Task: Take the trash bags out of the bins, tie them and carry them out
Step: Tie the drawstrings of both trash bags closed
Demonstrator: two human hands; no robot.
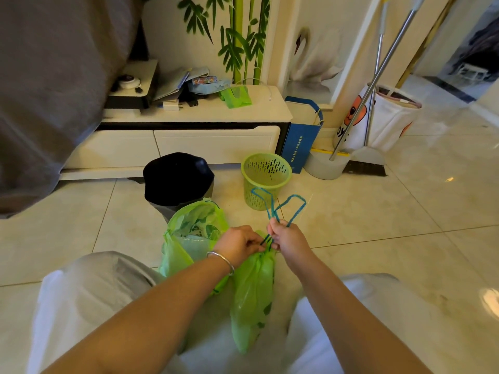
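A green trash bag (252,295) hangs between my knees, its neck gathered. My left hand (239,245) pinches the bag's neck at the blue drawstring. My right hand (287,238) grips the blue drawstring (280,205), whose two loops stick up above it. A second green trash bag (190,233) stands open on the floor just left of my left hand. Behind it is a grey bin with a black liner (176,179). A bare green mesh bin (266,179) stands to the right of the grey bin.
A white TV cabinet (216,141) with clutter and green bags on top runs along the wall. A blue paper bag (299,141), a dustpan, broom and mop handles (378,82) and a white fabric basket (388,117) stand at the right. Pale tiled floor stretches right.
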